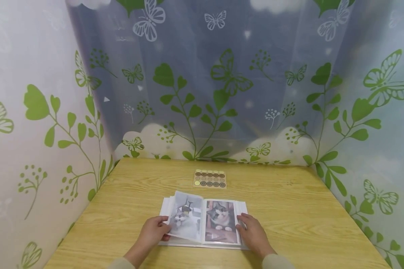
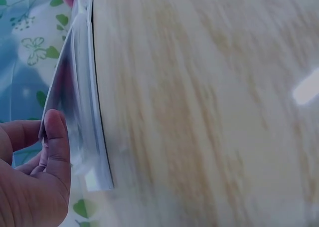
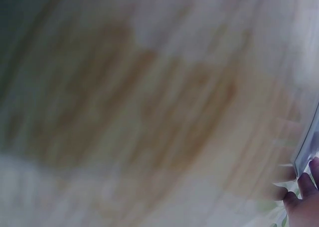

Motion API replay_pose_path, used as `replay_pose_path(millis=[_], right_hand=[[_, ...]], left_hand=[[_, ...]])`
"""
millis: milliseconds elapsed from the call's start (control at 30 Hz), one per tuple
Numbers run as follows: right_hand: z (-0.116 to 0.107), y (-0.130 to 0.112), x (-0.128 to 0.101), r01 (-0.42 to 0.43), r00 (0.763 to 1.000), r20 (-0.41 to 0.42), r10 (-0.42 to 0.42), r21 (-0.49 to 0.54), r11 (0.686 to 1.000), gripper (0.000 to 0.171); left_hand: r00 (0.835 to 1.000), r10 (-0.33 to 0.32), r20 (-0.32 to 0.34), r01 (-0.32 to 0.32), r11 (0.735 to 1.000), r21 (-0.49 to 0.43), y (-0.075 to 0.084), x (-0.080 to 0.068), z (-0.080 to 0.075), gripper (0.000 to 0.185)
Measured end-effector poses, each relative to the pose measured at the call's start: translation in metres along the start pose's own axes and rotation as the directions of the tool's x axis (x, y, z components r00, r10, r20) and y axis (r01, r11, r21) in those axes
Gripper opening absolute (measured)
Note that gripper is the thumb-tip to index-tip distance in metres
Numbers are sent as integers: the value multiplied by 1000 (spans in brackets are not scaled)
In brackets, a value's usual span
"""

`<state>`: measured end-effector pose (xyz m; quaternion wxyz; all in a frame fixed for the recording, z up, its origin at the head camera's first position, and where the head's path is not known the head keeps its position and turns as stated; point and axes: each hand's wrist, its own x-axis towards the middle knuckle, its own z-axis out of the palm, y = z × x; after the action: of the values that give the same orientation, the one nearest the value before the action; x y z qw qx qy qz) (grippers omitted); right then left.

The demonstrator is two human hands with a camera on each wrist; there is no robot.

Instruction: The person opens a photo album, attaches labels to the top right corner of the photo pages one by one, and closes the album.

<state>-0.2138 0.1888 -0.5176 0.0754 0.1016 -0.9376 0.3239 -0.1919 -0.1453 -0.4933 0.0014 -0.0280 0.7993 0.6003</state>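
Observation:
A white photo album (image 1: 221, 244) lies spread on the wooden table, with a cat photo in a sleeve on each side. On the left, a raised album page (image 1: 190, 231) tilts up from the pages beneath. My left hand (image 1: 152, 233) pinches this page's outer edge between thumb and fingers; the left wrist view shows the thumb (image 2: 57, 147) on its near side. At the opposite side, my right hand (image 1: 254, 233) holds the album's right edge, thumb near the cat photo. Only some of its fingers (image 3: 306, 187) show in the blurred right wrist view, at the album's edge.
Behind the album lies a small card (image 1: 210, 179) with rows of round coin-like discs. A printed curtain (image 1: 195, 112) with green plants and butterflies encloses the table (image 1: 289, 209) at the back and both sides.

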Motion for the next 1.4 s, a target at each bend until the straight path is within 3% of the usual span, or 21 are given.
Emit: replay_pose_path(millis=[533, 700, 800, 1000, 1233, 1400], right_hand=[[4, 2, 2, -15, 1000, 11, 15, -12, 1000, 33], [3, 2, 2, -6, 1000, 1, 6, -15, 1000, 33], [2, 2, 2, 3, 1000, -3, -3, -19, 1000, 32], [2, 3, 2, 4, 1000, -2, -4, -12, 1000, 32], [-3, 1, 5, 13, 1000, 7, -13, -26, 1000, 30], [-9, 0, 9, -23, 1000, -9, 23, -38, 999, 31]], left_hand=[[999, -53, -15, 54, 987, 151, -15, -2, -7, 33], [1000, -11, -6, 12, 977, 214, -14, -4, -8, 31], [999, 52, -8, -47, 956, 290, -14, -4, -8, 28], [989, 151, -9, -130, 881, 454, -18, -5, -13, 24], [983, 186, 3, -164, 860, 482, -16, -3, -22, 24], [983, 182, -6, -151, 834, 530, -8, 6, -27, 24]])
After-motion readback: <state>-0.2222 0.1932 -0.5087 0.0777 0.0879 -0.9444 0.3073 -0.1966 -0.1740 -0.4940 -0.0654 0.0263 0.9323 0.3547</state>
